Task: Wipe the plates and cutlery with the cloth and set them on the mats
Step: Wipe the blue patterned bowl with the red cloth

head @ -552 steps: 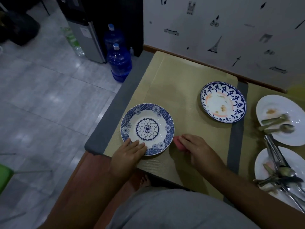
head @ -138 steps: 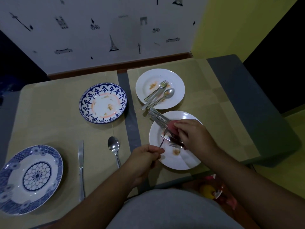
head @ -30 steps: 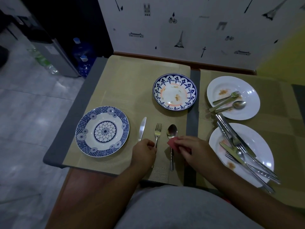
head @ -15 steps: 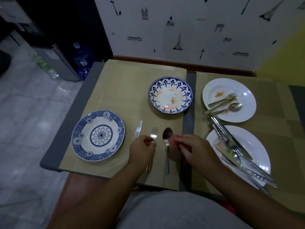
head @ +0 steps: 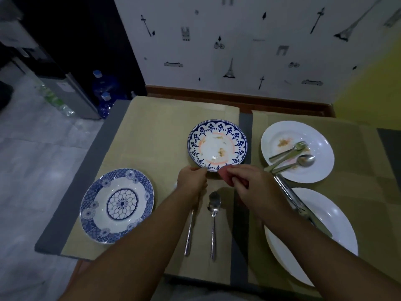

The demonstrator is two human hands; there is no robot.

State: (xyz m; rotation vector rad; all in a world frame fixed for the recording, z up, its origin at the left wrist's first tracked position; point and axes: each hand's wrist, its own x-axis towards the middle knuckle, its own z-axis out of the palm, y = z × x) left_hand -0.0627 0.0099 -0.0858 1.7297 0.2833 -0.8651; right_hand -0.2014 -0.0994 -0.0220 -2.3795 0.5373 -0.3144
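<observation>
Nearest, a spoon [head: 213,205] and a second handle [head: 189,233] are lying side by side on the left mat [head: 156,137]. The flower plate [head: 117,205] is sitting to their left, and the near white plate [head: 338,222], to their right, is carrying cutlery [head: 290,196]. Beyond, the left grip [head: 192,181] is pinching the soiled plate [head: 217,147] by its near rim. The right grip [head: 253,183] is curling round the pink cloth [head: 225,177], just beside that rim. Farther right, the far white plate [head: 297,135] is holding a fork [head: 290,149].

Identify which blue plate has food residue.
The far plate with the orange ring, by the left hand: brown smears in its well. The near flower-medallion plate looks clean.
</observation>
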